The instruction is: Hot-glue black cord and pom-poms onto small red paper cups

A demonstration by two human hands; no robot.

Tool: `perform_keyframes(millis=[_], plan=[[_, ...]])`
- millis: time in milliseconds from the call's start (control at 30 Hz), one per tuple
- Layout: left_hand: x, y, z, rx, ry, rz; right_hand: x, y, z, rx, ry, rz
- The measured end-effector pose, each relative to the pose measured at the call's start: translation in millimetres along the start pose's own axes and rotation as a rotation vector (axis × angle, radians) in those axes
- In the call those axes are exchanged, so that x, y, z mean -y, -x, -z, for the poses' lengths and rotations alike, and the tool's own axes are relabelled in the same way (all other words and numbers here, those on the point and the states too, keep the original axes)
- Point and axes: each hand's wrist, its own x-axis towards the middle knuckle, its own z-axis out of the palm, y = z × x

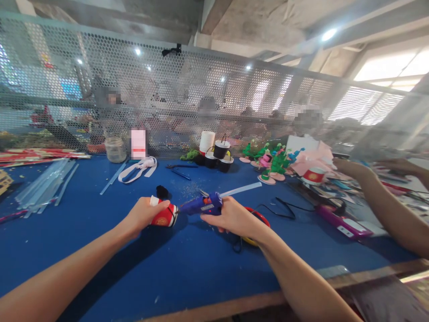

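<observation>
Glue sticks (47, 185), clear and loosely piled, lie on the blue bench (110, 273), left of a glass jar (115, 150) and a looped white ribbon (125, 173). The left hand (142, 215) grasps a red paper cup (163, 216) tipped on its side, over the middle of the bench. At the cup's right end is the nozzle of a blue-purple glue gun (208, 204); whether they touch I cannot tell. The right hand (233, 217) is wrapped round the gun's handle, and a clear stick (243, 189) juts from its rear. Farther right come green craft plants (278, 163), a purple power strip (342, 222) and another person's forearm (382, 197)
</observation>
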Motion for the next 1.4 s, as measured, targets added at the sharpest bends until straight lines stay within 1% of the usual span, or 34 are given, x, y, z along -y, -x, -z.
perform_keyframes(millis=[100, 233, 400, 533, 700, 867, 1033, 1200, 1400], plan=[[0.8, -1.3, 0.1, 0.042, 0.002, 0.007, 0.3, 1.0, -0.6, 0.004, -0.002, 0.018], [0.0, -1.3, -0.5, 0.028, 0.001, 0.015, -0.4, 0.9, -0.9, -0.008, -0.008, -0.008], [-0.5, -1.4, -1.0, 0.023, -0.013, 0.019, -0.1, 1.5, -1.1, 0.007, -0.045, -0.007], [-1.2, -1.1, -1.3, 0.021, -0.032, 0.031, -0.1, 2.0, -1.3, -0.021, -0.015, 0.003], [-1.2, -1.3, -1.8, 0.027, -0.033, 0.032, -1.3, 1.7, -0.7, 0.0, -0.009, 0.018], [-1.3, -1.6, -1.8, 0.018, -0.023, 0.041, -1.1, 0.9, 0.5, -0.026, 0.019, 0.015], [-0.8, -1.8, -2.7, 0.016, -0.013, 0.035, 0.0, 1.8, 1.1, 0.004, 0.014, 0.017], [-0.7, -1.4, -3.4, 0.041, -0.026, 0.039, 1.4, -1.7, 3.0, -0.019, 0.005, -0.026], [-2.5, 0.3, -4.4, 0.027, -0.042, 0.046, 2.8, -3.1, 4.6, -0.024, -0.011, -0.042]])
